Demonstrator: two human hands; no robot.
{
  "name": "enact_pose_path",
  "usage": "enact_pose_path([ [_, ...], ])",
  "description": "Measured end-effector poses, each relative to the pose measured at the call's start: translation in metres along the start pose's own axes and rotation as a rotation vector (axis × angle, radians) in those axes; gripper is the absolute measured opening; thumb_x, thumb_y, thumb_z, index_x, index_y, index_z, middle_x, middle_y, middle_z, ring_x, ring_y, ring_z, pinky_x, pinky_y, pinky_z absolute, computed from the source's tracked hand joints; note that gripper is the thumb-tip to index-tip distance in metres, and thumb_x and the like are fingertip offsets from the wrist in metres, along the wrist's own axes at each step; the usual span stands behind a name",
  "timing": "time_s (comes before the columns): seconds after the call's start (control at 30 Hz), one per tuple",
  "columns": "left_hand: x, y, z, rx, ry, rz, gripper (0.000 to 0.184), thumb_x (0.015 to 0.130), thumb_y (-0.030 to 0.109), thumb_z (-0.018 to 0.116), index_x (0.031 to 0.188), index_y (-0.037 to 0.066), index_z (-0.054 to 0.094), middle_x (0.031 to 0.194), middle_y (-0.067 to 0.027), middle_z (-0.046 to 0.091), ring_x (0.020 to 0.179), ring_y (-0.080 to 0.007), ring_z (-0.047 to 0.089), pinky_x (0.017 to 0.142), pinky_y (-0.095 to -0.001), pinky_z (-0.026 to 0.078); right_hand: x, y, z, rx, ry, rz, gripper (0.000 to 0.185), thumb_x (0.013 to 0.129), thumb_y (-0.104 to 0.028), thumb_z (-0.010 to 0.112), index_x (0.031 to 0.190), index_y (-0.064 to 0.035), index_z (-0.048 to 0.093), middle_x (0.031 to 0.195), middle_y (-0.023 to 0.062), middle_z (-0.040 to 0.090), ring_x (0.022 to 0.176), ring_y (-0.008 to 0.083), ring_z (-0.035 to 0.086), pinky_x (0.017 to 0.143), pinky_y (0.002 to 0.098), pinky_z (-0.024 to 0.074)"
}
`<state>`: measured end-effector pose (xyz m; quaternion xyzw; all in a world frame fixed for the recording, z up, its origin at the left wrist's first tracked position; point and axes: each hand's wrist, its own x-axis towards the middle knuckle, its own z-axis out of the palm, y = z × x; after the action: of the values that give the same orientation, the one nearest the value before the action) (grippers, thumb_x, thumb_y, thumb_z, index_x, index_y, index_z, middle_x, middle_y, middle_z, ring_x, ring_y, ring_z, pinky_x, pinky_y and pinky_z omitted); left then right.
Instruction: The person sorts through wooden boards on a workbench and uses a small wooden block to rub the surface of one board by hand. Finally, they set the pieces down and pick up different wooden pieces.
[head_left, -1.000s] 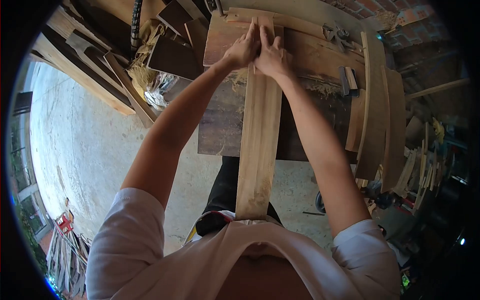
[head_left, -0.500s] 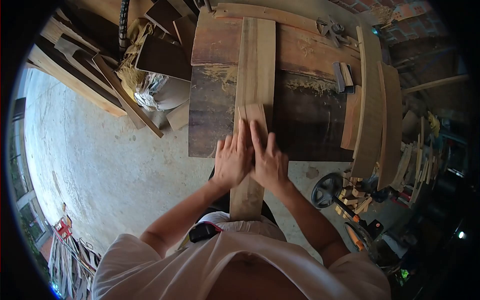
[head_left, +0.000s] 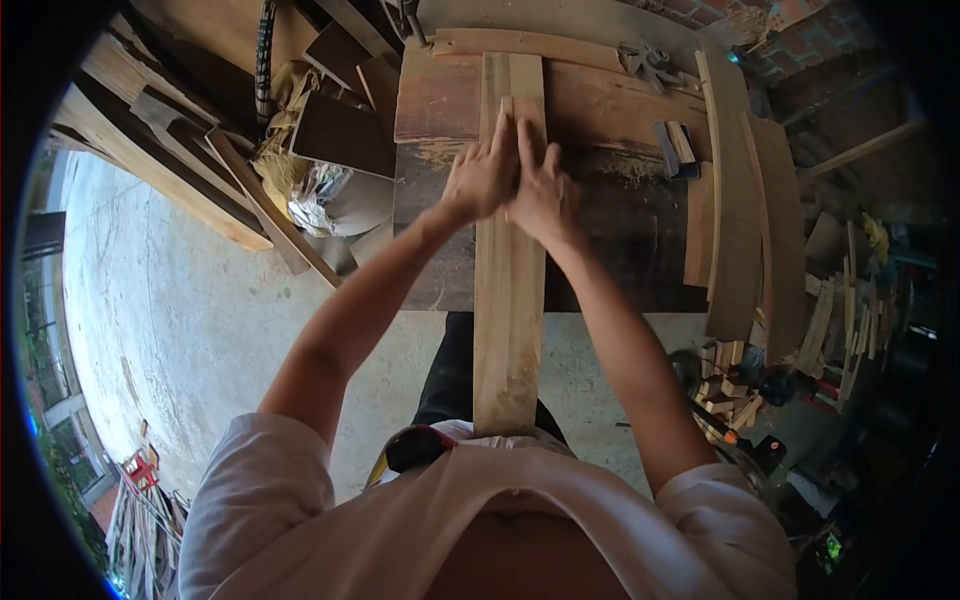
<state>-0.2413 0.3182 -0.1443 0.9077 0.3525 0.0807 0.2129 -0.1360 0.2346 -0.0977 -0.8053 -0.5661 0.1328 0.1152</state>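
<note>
Your left hand (head_left: pixel 482 180) presses extended fingertips on a small, pale, flat wooden block (head_left: pixel 536 113); whether either hand clamps it, you can't tell. Beneath both hands, a long, straight, pale-brown wooden board (head_left: pixel 508 330) runs from the dark wooden bench (head_left: pixel 432 260) to your waist, streaked with grain, brownish and mottled at its near end. How much of its face is finished is unclear. Your right hand (head_left: pixel 545 200) leans in alongside, fingers apart.

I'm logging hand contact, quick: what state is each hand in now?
Left hand: open, index finger extended on the small, flat, light-brown wooden block.
Right hand: open, index finger extended on the same block.
</note>
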Motion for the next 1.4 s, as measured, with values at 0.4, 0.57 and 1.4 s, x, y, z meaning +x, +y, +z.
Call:
enact_pose_path([
  [0.4,-0.159,0.079,0.003,-0.085,-0.137,-0.033,0.081,0.09,0.027,0.055,0.149,-0.013,0.015,0.124,-0.0199,0.055,0.105,-0.0313,0.055,0.086,-0.0404,0.041,-0.153,0.008,0.008,0.127,-0.046,-0.106,0.107,0.064,-0.02,0.08,0.154,-0.0131,0.023,0.101,0.0212,0.05,0.076,0.0363,0.065,0.057,0.0429,0.0567],
  [0.57,0.041,0.008,-0.01,-0.147,-0.011,0.021,0.072,0.099,0.032,0.045,0.152,-0.004,0.011,0.142,-0.0248,0.046,0.119,-0.041,0.052,0.106,-0.0461,0.036,0.037,0.026,-0.006,-0.033,0.014,0.018,0.105,0.072,-0.038,0.077,0.155,-0.0199,0.015,0.115,0.0271,0.05,0.086,0.0453,0.067,0.068,0.0524,0.0564],
  [1.4,-0.096,0.025,-0.014,-0.235,0.039,-0.113,0.071,0.095,0.021,0.052,0.149,-0.009,0.018,0.121,-0.0225,0.057,0.104,-0.0354,0.055,0.091,-0.0422,0.042,-0.056,-0.012,0.006,0.084,-0.071,-0.171,0.109,0.065,-0.022,0.079,0.155,-0.0188,0.018,0.107,0.0235,0.049,0.077,0.0403,0.066,0.058,0.0484,0.0559],
])
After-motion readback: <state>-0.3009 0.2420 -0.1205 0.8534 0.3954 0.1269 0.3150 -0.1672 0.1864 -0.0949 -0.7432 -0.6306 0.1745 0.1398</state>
